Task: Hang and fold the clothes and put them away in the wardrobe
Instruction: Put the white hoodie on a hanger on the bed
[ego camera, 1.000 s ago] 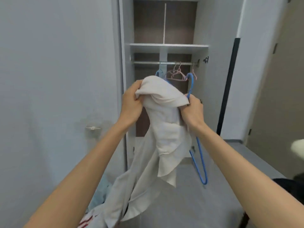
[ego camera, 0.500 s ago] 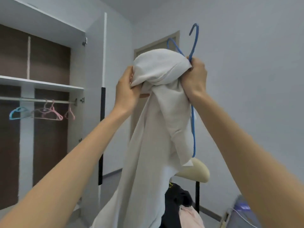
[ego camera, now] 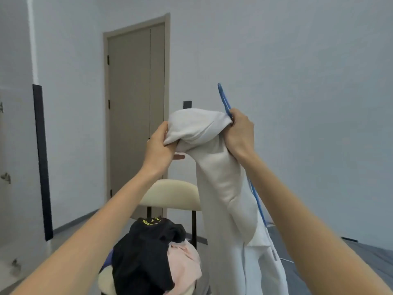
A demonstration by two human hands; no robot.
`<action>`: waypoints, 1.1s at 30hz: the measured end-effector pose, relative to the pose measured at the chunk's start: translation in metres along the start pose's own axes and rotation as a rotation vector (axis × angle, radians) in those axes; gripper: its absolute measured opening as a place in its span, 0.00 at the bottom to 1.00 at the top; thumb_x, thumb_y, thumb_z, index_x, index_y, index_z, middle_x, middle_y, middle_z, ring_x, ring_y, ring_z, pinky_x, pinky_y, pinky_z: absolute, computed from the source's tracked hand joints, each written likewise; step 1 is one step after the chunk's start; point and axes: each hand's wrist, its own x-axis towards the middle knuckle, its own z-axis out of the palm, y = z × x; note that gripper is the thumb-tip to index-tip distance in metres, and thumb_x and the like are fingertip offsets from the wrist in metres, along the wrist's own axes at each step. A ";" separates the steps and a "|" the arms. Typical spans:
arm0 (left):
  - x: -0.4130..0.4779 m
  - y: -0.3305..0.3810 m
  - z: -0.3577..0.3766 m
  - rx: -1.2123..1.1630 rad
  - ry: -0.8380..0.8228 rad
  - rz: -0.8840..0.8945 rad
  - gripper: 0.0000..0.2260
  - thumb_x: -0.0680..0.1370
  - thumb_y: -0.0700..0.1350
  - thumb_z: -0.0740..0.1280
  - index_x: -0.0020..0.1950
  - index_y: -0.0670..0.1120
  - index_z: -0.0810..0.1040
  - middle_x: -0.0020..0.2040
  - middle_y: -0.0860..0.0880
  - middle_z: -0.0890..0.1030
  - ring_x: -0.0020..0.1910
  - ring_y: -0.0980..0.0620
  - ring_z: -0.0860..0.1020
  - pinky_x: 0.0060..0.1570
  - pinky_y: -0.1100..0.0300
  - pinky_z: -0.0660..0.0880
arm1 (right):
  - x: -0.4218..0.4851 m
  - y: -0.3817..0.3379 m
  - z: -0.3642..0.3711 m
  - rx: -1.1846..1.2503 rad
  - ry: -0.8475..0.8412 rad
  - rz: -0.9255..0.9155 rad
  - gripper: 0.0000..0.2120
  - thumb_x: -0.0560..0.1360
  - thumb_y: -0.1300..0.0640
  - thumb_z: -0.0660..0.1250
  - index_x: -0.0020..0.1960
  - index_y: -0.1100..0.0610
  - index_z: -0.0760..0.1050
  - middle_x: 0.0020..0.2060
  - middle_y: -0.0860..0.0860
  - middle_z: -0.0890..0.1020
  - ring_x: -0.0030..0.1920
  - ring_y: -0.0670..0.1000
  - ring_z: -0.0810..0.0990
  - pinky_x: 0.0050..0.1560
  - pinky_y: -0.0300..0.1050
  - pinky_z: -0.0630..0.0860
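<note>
Illegible yellow print [ego camera: 151, 222] on black garment [ego camera: 144, 252]

Left hand [ego camera: 158, 149] and right hand [ego camera: 240, 135] on bare forearms [ego camera: 106, 220].

A closed beige door [ego camera: 136, 103] stands in pale grey walls [ego camera: 297, 60]. Just right of the door sits a dark switch plate [ego camera: 187, 104], below the door a cream-backed chair [ego camera: 174, 194], well left a tall black strip [ego camera: 42, 162]. The floor [ego camera: 372, 258] is grey.

Single head-worn wide-angle view, facing forward, left hand [ego camera: 158, 145], right hand [ego camera: 240, 135] close, door [ego camera: 136, 103] beyond
</note>
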 end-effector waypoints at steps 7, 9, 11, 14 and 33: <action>-0.063 -0.104 0.043 0.210 -0.200 -0.215 0.12 0.80 0.39 0.58 0.61 0.48 0.75 0.52 0.52 0.79 0.51 0.49 0.78 0.34 0.55 0.81 | -0.091 0.133 0.006 -0.188 -0.183 0.272 0.04 0.74 0.64 0.61 0.42 0.57 0.72 0.33 0.48 0.74 0.33 0.46 0.70 0.28 0.32 0.63; -0.080 -0.131 0.053 0.325 -0.261 -0.230 0.12 0.80 0.40 0.58 0.60 0.49 0.75 0.53 0.51 0.80 0.54 0.48 0.77 0.43 0.49 0.80 | -0.117 0.162 0.005 -0.184 -0.294 0.366 0.01 0.73 0.63 0.64 0.43 0.60 0.73 0.34 0.50 0.76 0.35 0.52 0.73 0.31 0.38 0.66; -0.096 -0.158 0.063 0.440 -0.319 -0.242 0.14 0.78 0.39 0.58 0.59 0.52 0.75 0.55 0.52 0.80 0.56 0.47 0.77 0.53 0.47 0.76 | -0.141 0.188 0.002 -0.141 -0.395 0.476 0.03 0.72 0.63 0.68 0.45 0.61 0.75 0.36 0.52 0.77 0.38 0.53 0.75 0.34 0.38 0.68; -0.120 -0.193 0.077 0.640 -0.374 -0.309 0.15 0.78 0.43 0.58 0.62 0.56 0.73 0.55 0.52 0.80 0.56 0.45 0.77 0.51 0.49 0.74 | -0.170 0.218 -0.007 -0.109 -0.523 0.626 0.11 0.67 0.63 0.74 0.47 0.60 0.76 0.34 0.49 0.76 0.35 0.47 0.74 0.30 0.30 0.67; -0.228 -0.338 0.092 0.826 -0.689 -0.853 0.19 0.77 0.45 0.63 0.68 0.43 0.68 0.64 0.41 0.62 0.49 0.43 0.70 0.48 0.52 0.71 | -0.324 0.393 -0.084 -0.908 -0.823 1.116 0.13 0.80 0.65 0.54 0.64 0.67 0.63 0.64 0.65 0.68 0.64 0.64 0.69 0.63 0.52 0.65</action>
